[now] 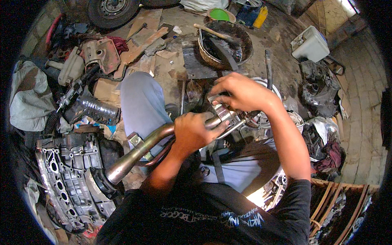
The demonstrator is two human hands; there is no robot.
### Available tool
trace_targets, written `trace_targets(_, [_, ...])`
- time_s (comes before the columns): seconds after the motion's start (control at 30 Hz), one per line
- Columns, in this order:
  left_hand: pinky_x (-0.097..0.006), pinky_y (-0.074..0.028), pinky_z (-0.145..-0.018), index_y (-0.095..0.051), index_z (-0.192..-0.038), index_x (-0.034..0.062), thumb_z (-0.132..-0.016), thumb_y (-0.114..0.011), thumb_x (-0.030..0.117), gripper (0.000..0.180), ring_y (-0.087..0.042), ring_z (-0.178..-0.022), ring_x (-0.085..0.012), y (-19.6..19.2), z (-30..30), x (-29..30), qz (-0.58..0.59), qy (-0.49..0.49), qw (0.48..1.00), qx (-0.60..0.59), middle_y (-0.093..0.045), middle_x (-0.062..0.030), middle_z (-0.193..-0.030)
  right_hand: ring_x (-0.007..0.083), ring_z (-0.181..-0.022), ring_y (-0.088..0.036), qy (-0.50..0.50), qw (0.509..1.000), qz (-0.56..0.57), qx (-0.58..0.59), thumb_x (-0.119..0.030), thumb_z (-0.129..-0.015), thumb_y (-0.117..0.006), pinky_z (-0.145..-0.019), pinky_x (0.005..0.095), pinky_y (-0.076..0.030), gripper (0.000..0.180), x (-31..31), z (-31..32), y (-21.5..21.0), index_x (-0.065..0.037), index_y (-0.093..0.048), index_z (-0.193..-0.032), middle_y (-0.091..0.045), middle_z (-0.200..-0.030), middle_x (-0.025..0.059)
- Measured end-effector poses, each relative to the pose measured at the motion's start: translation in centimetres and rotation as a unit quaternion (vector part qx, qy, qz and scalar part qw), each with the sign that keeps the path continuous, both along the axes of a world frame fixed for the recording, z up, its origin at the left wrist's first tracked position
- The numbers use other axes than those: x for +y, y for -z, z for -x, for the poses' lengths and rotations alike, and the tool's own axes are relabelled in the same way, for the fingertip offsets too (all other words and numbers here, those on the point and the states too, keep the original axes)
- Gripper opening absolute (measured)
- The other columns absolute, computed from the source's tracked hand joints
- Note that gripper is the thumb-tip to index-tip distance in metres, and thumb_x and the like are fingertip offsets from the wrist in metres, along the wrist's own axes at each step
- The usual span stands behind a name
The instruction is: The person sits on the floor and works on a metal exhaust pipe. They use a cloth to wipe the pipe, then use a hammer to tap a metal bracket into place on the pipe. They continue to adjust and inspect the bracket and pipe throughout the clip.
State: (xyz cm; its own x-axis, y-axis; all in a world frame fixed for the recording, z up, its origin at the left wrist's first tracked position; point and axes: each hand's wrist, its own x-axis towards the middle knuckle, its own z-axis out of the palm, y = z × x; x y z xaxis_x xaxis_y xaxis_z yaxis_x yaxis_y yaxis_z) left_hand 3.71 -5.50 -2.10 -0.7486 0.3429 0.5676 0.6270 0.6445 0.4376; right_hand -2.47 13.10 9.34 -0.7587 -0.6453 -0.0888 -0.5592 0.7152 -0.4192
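Note:
A curved, coppery-brown metal pipe [153, 140] lies slantwise across my lap, its flared end down to the left. My left hand [192, 131] is wrapped round the pipe near its upper end. Just beyond that grip, a shiny metal bracket [221, 112] sits on the pipe. My right hand [241, 93] reaches in from the right over this end, fingers bent and closed against a small greyish piece I cannot make out. A second small bracket [135, 140] sticks up from the pipe's middle. A thin metal tube [232, 129] runs beside the upper end.
At the lower left lies an engine part [75, 179] with a row of ports. A dirty round basin [204, 55] with a wooden-handled tool [214, 32] stands ahead. A tyre [112, 12] lies at the far left, a white container [310, 44] at the right.

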Motion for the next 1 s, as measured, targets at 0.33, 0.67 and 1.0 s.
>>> trace_targets(0.33, [-0.045,-0.05,-0.057,-0.076,-0.076,0.0144,-0.069,-0.076,0.061,0.047,-0.062,-0.06,-0.0326,-0.3,0.3,0.4,0.024,-0.031,0.991,-0.128,-0.064,-0.0129,-0.064,0.0154,-0.082,-0.065,0.429,0.743,0.457,0.236,-0.013,-0.094,-0.061,-0.076,0.0294,-0.051,0.021,7.1,-5.6,0.1,0.005,-0.069,-0.099,-0.071,-0.091,0.0095])
trace_targets(0.67, [-0.046,-0.053,-0.058,-0.073,-0.07,0.0085,-0.075,-0.068,0.063,0.055,-0.065,-0.058,-0.0363,-0.9,1.8,1.9,0.112,-0.034,0.957,-0.265,-0.065,-0.0175,-0.062,0.0166,-0.085,-0.06,0.597,0.717,0.357,0.053,-0.034,-0.096,-0.06,-0.081,0.0306,-0.046,0.04,13.4,-8.5,13.0,0.003,-0.067,-0.108,-0.069,-0.092,0.0086])
trace_targets(1.0, [-0.046,-0.052,-0.066,-0.07,-0.073,0.0013,-0.068,-0.08,0.054,0.053,-0.066,-0.072,-0.0376,-1.0,2.3,3.7,0.115,-0.047,0.947,-0.295,-0.068,-0.0195,-0.073,0.0184,-0.095,-0.062,0.423,0.704,0.492,-0.289,-0.024,-0.082,-0.077,-0.071,0.0301,-0.051,0.06,8.6,-8.7,13.5,0.0,-0.05,-0.13,-0.065,-0.112,0.0096])
